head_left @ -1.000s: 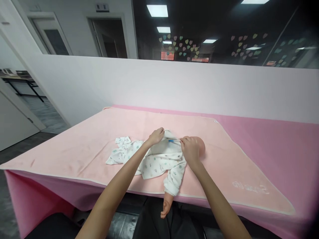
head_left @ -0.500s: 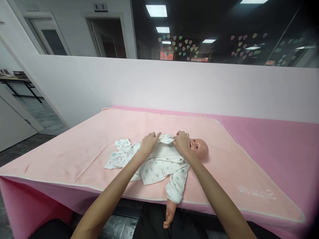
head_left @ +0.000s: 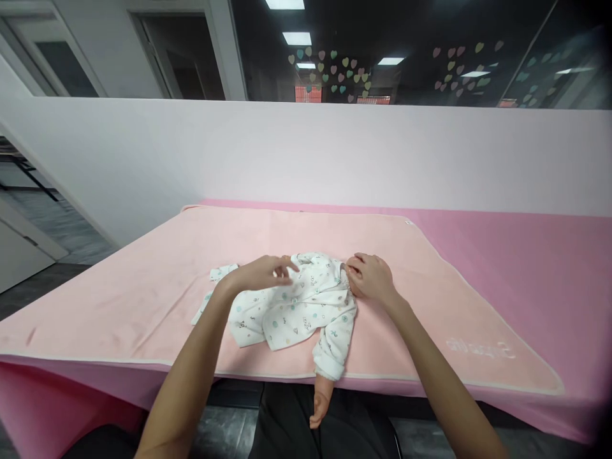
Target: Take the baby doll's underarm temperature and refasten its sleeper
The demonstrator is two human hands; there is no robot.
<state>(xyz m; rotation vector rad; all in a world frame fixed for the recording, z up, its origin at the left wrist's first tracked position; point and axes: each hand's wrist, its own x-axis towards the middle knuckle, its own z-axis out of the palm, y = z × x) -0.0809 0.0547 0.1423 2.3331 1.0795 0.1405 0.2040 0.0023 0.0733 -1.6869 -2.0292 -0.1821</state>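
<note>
A baby doll lies on its back, dressed in a white wrap shirt (head_left: 306, 303) with small green and grey prints. Its shirt front is folded over the chest. One bare doll arm (head_left: 323, 398) pokes out of the sleeve past the table's front edge. Above the left side of the shirt, my left hand (head_left: 268, 273) hovers with its fingers apart and nothing in them. My right hand (head_left: 370, 275) lies over the doll's head, fingers bent loosely near the neckline, and hides most of the face. Patterned trousers (head_left: 222, 273) show partly behind my left forearm.
A peach blanket (head_left: 143, 280) with a white border spreads beneath the doll over a pink table cover (head_left: 502, 255). Behind it rises a white half wall (head_left: 335, 153) topped by dark glass (head_left: 406, 38) with heart stickers. A door (head_left: 23, 245) stands at far left.
The shirt's far flap, earlier lifted between both hands, now lies across the chest. My left hand has let go and moved left; my right hand has shifted right onto the head.
</note>
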